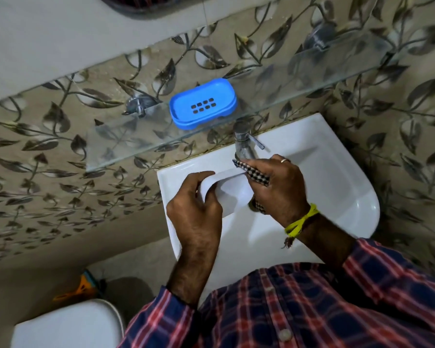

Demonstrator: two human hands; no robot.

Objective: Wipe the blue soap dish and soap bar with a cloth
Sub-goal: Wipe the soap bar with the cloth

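The blue soap dish (203, 103) stands empty on the glass shelf (312, 81), its drain holes showing. Over the white sink (337, 187), my left hand (196, 209) grips one end of a white soap bar (230, 187). My right hand (279, 187) holds a black-and-white checked cloth (254, 173) bunched in its fingers and presses it against the bar's other end. Part of the cloth hangs below my right palm.
A chrome tap (245, 141) rises at the back of the sink, just beyond my right hand. Chrome shelf brackets (137, 108) fix the shelf to the leaf-patterned tiled wall. A white toilet tank lid (65, 325) sits at lower left.
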